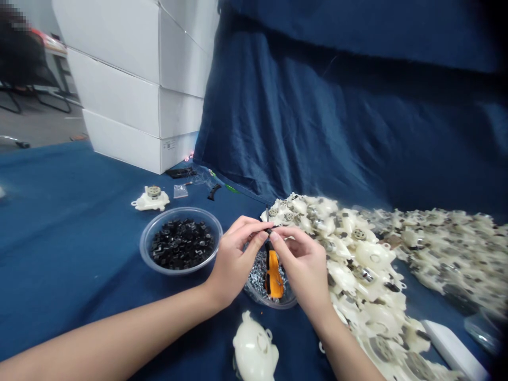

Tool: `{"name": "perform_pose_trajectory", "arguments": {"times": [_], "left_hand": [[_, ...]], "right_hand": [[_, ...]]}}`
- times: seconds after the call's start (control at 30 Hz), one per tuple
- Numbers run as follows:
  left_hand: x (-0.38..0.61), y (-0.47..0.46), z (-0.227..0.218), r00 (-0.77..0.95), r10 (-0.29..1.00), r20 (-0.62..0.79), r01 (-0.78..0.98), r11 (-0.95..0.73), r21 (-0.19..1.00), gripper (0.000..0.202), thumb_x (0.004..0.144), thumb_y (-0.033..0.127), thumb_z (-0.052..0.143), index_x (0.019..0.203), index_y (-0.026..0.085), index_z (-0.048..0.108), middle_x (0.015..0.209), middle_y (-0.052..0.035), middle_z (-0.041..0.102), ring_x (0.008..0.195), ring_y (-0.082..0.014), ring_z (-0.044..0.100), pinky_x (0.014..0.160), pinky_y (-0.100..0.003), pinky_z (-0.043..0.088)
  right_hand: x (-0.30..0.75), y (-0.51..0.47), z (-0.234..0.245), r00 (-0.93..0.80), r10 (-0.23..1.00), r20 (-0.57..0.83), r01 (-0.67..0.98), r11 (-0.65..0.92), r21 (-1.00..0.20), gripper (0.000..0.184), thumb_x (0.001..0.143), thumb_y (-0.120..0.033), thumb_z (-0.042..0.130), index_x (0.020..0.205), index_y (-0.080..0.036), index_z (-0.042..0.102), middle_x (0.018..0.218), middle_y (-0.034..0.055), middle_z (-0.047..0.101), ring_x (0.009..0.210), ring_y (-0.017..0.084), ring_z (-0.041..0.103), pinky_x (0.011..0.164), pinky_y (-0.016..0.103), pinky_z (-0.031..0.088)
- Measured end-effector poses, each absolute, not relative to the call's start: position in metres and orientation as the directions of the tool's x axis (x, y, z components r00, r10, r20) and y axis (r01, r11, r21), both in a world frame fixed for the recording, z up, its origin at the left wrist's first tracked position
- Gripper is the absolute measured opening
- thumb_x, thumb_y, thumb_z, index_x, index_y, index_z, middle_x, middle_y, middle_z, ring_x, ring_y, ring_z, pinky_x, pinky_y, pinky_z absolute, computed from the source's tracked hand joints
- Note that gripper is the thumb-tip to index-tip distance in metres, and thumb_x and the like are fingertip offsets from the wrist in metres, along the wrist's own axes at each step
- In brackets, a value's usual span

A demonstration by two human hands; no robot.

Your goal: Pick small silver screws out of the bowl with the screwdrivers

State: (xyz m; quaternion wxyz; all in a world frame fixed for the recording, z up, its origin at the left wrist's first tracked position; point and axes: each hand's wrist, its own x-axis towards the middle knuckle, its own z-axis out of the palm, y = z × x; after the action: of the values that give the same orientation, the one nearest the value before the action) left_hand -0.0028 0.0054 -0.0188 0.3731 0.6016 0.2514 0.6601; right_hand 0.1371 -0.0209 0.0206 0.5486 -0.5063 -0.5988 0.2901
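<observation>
My left hand (pixel 238 259) and my right hand (pixel 299 259) meet fingertip to fingertip, both pinched closed. Between them runs a screwdriver (pixel 273 278) with an orange and black handle, its thin shaft pointing away from me. A small dark bit shows at the fingertips; its kind cannot be made out. Beneath the handle is a clear bowl (pixel 273 304) of small metal screws, partly hidden by my hands. A cream plastic housing (pixel 256 349) lies on the blue cloth in front of me.
Left of my hands stands a clear bowl (pixel 145 254) of small black parts. Behind it sits another cream housing with a motor (pixel 153 198). Many cream housings (pixel 369 264) are heaped at the right, beside a white box (pixel 454 346). White cartons (pixel 127 90) and a blue curtain (pixel 317 116) rise behind.
</observation>
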Motion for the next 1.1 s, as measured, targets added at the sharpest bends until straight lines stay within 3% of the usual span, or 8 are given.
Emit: {"name": "perform_pose_trajectory", "arguments": {"times": [0.4, 0.87, 1.1], "left_hand": [[-0.0038, 0.0057, -0.0208, -0.008, 0.79, 0.612, -0.166, -0.605, 0.779, 0.024, 0.098, 0.028, 0.066, 0.118, 0.026, 0.077, 0.106, -0.0073, 0.064, 0.095, -0.0159, 0.064, 0.08, -0.027, 0.055], [-0.0046, 0.0017, -0.0138, -0.024, 0.749, 0.662, -0.108, -0.661, 0.743, 0.025, 0.1, 0.024, 0.062, 0.119, 0.027, 0.077, 0.106, -0.0056, 0.061, 0.087, -0.0122, 0.062, 0.08, -0.026, 0.058], [-0.0028, 0.0022, -0.0164, 0.001, 0.762, 0.647, -0.17, -0.637, 0.751, 0.02, 0.099, 0.025, 0.062, 0.114, 0.024, 0.076, 0.11, -0.0076, 0.062, 0.097, -0.0164, 0.065, 0.085, -0.029, 0.059]], "right_hand": [[0.1438, -0.0129, 0.0151, 0.075, 0.957, 0.28, 0.232, 0.256, -0.938, 0.034, 0.085, -0.051, 0.077, 0.097, -0.019, 0.079, 0.075, 0.0026, 0.065, 0.058, 0.011, 0.048, 0.05, 0.024, 0.038], [0.1402, -0.0141, 0.0196, -0.017, 0.962, 0.273, 0.123, 0.273, -0.954, 0.028, 0.093, -0.047, 0.071, 0.102, -0.021, 0.07, 0.082, -0.0007, 0.065, 0.053, 0.007, 0.05, 0.049, 0.021, 0.041], [0.1389, -0.015, 0.0206, -0.036, 0.961, 0.275, 0.094, 0.277, -0.956, 0.026, 0.094, -0.046, 0.069, 0.099, -0.021, 0.065, 0.072, -0.0036, 0.06, 0.051, 0.007, 0.049, 0.049, 0.02, 0.041]]}}
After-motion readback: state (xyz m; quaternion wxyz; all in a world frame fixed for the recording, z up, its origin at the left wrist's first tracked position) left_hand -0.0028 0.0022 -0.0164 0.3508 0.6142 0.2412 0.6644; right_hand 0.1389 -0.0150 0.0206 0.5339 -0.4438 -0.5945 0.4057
